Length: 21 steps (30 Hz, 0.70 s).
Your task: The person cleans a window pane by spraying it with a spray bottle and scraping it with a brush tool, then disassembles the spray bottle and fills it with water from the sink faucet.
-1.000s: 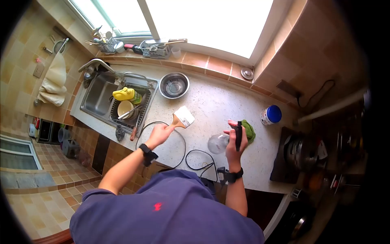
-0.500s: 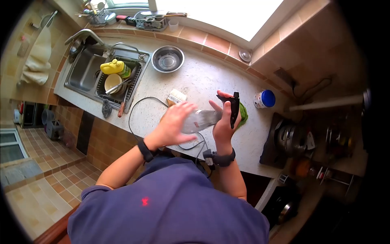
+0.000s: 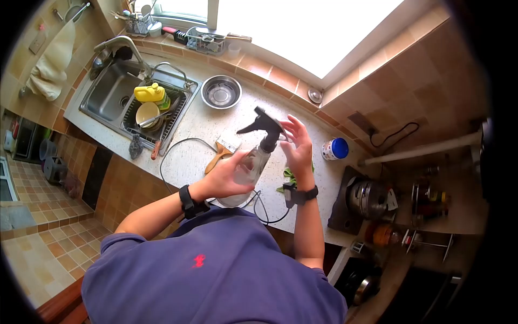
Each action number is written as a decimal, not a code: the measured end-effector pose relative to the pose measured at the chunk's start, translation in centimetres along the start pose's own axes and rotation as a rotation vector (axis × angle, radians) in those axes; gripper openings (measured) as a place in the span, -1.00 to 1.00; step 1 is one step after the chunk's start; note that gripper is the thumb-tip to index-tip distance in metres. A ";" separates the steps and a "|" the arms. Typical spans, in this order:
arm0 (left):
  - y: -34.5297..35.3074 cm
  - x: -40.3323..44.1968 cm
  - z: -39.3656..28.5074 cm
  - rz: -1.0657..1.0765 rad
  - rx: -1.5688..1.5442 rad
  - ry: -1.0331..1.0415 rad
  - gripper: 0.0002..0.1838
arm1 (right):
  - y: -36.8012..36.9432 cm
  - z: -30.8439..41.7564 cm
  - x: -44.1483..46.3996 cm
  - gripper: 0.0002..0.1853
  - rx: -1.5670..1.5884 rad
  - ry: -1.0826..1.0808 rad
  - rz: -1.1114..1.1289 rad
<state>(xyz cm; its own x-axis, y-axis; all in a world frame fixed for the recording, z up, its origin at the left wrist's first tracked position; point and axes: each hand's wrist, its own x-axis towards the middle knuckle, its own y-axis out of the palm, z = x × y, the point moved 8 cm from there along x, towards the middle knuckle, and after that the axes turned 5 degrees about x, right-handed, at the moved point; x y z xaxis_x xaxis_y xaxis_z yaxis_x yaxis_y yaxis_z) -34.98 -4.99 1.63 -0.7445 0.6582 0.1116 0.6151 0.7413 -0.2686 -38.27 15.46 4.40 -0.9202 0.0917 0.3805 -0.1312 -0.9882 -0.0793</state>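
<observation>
From my seat away from the scene, I see the pale, speckled worktop (image 3: pixel 326 181) running across the middle of the frame, with a stainless-steel sink (image 3: pixel 109 98) set into it at upper left. A shiny round metal bowl (image 3: pixel 221 94) sits to the right of the sink.

The see-through spray bottle (image 3: pixel 258 162) with a black trigger head (image 3: pixel 266 123) is near the centre, its top leaning towards the right; I can't tell whether its base touches anything. The left grip (image 3: pixel 224 178) is wrapped around the clear body. The right grip (image 3: pixel 298 146) has its fingers spread just beside the black head; I can't make out whether they touch it.

A flat brush with a wooden handle (image 3: pixel 220 151) lies just beyond the left grip, and a crumpled green cloth (image 3: pixel 288 173) lies partly behind the right wrist. Near the cloth, to its upper right, is a small white tub with a blue lid (image 3: pixel 335 148).

I read the step in hand as handling the bottle, the left side seeming to bear most of it. To my eye, a next move calls for a firm left hold and, if the right is to help, fingers brought in around the head.
</observation>
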 end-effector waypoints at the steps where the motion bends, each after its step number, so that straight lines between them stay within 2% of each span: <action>1: -0.3 0.0 0.3 -0.031 0.064 0.012 -0.14 | -0.8 -1.2 -0.5 -0.45 0.016 0.069 -0.092; 2: -0.9 0.2 0.7 -0.067 0.131 0.024 -0.13 | -1.0 -0.6 -1.2 -0.63 0.024 0.145 -0.189; 3: -1.4 0.2 0.8 -0.102 0.195 0.031 -0.12 | -0.5 0.2 -1.9 -0.70 0.096 0.196 -0.222; 6: -1.9 0.8 1.1 -0.108 0.360 -0.010 -0.11 | 3.4 3.7 -2.7 -0.72 -0.033 0.254 -0.106; 7: -1.9 1.0 1.0 -0.105 0.365 0.001 -0.11 | 4.6 4.2 -2.6 -0.65 0.033 0.226 -0.127; 9: -1.8 1.4 0.8 -0.099 0.380 0.024 -0.12 | 5.5 4.6 -2.1 -0.64 -0.119 0.248 -0.049; 12: -1.7 2.0 2.4 0.048 0.205 0.017 -0.08 | 5.6 1.7 -1.6 -0.64 0.400 0.282 0.004; 13: -1.7 2.0 2.9 0.088 0.148 0.012 -0.08 | 5.7 1.3 -1.6 -0.64 0.433 0.344 0.058; 15: -1.8 2.9 3.1 0.166 0.034 0.005 -0.09 | 6.0 1.3 -0.9 -0.65 0.473 0.296 0.113; 16: -1.9 3.0 3.6 0.241 -0.027 -0.089 -0.10 | 6.2 1.5 -0.5 -0.65 0.475 0.275 0.164; 18: -2.1 3.5 4.7 0.325 -0.198 -0.122 -0.10 | 6.4 1.7 0.4 -0.66 0.475 0.235 0.271; 20: -2.2 3.8 5.1 0.424 -0.334 -0.190 -0.11 | 6.4 0.9 1.4 -0.67 0.603 0.164 0.320; 21: -2.3 3.7 5.7 0.467 -0.299 -0.206 -0.11 | 6.3 0.5 2.0 -0.67 0.668 0.127 0.345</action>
<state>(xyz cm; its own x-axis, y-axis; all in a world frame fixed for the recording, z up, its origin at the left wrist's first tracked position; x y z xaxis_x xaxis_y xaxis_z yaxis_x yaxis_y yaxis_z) -40.63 -5.04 -2.79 -0.3941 0.9068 -0.1498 0.9140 0.4038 0.0398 -40.77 9.39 5.16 -0.9093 -0.2624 0.3231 0.3853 -0.8242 0.4151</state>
